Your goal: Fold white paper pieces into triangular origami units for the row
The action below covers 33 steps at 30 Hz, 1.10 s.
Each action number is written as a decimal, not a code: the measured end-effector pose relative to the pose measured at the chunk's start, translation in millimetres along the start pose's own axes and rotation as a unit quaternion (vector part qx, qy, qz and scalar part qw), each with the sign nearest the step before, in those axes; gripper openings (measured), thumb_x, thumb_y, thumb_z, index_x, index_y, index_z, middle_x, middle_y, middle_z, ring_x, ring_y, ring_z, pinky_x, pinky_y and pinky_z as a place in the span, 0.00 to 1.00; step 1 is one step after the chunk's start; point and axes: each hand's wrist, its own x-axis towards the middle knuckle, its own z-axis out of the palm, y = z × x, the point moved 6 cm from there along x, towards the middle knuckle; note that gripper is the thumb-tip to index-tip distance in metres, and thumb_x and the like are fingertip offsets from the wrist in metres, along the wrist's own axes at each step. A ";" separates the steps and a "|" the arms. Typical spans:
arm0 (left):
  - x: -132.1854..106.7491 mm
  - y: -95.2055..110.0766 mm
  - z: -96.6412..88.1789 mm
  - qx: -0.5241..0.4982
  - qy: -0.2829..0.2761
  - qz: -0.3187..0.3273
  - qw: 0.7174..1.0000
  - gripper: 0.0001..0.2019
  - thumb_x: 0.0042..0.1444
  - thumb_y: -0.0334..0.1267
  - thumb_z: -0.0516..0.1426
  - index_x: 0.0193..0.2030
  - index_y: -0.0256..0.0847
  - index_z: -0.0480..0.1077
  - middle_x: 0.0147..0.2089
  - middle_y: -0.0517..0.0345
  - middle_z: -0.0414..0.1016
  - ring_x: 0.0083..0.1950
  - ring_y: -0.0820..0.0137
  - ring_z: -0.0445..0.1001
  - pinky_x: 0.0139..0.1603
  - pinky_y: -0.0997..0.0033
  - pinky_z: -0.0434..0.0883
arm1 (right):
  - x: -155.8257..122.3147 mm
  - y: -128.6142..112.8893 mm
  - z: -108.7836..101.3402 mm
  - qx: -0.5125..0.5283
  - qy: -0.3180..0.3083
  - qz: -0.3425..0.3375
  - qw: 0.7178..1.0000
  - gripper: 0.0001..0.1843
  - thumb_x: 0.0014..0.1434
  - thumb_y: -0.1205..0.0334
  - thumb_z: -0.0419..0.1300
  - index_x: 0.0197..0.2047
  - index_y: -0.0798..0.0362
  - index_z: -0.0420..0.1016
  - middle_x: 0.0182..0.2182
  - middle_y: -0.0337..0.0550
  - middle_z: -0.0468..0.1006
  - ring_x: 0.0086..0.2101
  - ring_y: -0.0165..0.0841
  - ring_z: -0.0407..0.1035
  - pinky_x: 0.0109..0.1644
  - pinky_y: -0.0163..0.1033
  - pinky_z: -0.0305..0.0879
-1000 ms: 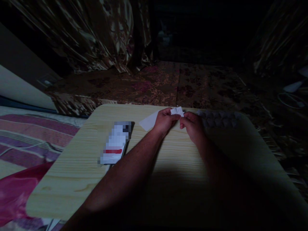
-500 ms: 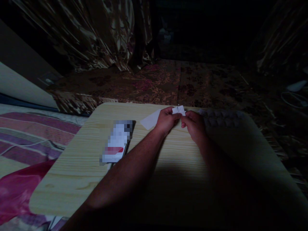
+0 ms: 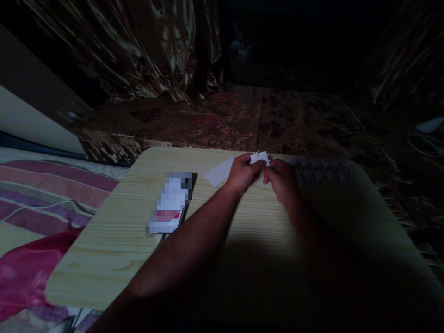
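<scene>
Barely shifting, the left hand and right hand keep pinching the small folded paper at the bench's far edge; less paper shows now, pressed tighter.

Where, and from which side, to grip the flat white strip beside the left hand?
Probably its free left end, from the left: the strip lies flat on the table, right end behind the left hand, which pinches a folded paper with the right hand.
</scene>
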 end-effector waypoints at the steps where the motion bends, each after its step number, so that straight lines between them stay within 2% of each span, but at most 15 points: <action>1: -0.2 0.1 0.0 -0.001 0.003 -0.001 1.000 0.14 0.44 0.43 0.68 0.28 0.37 0.70 0.22 0.64 0.67 0.21 0.78 0.61 0.23 0.73 0.56 | 0.1 0.5 0.3 0.003 -0.001 0.002 1.000 0.08 0.52 0.61 0.60 0.23 0.50 0.70 0.16 0.33 0.71 0.21 0.30 0.65 0.29 0.37 0.60; 9: 0.7 -2.1 -0.9 0.009 0.005 -0.010 1.000 0.15 0.42 0.44 0.69 0.28 0.37 0.70 0.20 0.64 0.66 0.20 0.78 0.59 0.22 0.73 0.54 | -1.3 -3.7 0.4 -0.021 -0.013 -0.004 1.000 0.10 0.53 0.61 0.59 0.21 0.50 0.69 0.15 0.34 0.71 0.21 0.29 0.64 0.28 0.37 0.56; 17: 1.2 -3.9 -0.9 -0.029 0.005 -0.020 0.999 0.16 0.40 0.42 0.69 0.25 0.37 0.68 0.19 0.64 0.64 0.19 0.79 0.58 0.21 0.74 0.52 | -2.6 -4.6 0.7 -0.058 -0.019 -0.035 0.997 0.11 0.54 0.61 0.59 0.22 0.50 0.68 0.17 0.34 0.72 0.21 0.29 0.65 0.29 0.36 0.57; 23: 0.9 -2.2 -0.7 -0.036 0.005 -0.024 0.999 0.16 0.39 0.42 0.70 0.23 0.37 0.67 0.18 0.65 0.63 0.19 0.79 0.57 0.21 0.73 0.51 | -1.5 -2.1 0.6 -0.047 0.006 -0.016 0.999 0.07 0.53 0.59 0.62 0.26 0.50 0.69 0.18 0.34 0.73 0.22 0.31 0.68 0.30 0.36 0.60; 28: 0.8 -3.7 -0.2 -0.014 -0.012 -0.022 1.000 0.16 0.41 0.43 0.69 0.24 0.37 0.68 0.19 0.64 0.64 0.19 0.79 0.58 0.21 0.74 0.52 | -1.1 -1.6 -0.3 -0.056 0.003 -0.006 0.998 0.10 0.53 0.57 0.62 0.25 0.50 0.68 0.17 0.35 0.73 0.22 0.30 0.67 0.28 0.36 0.58; 33: 2.6 -5.8 -1.1 -0.006 -0.015 -0.005 1.000 0.16 0.45 0.45 0.69 0.27 0.38 0.68 0.22 0.63 0.68 0.20 0.78 0.61 0.21 0.74 0.55 | 0.1 0.0 -3.1 -0.041 0.011 0.010 0.999 0.08 0.52 0.59 0.61 0.24 0.50 0.68 0.16 0.35 0.72 0.21 0.31 0.66 0.29 0.36 0.59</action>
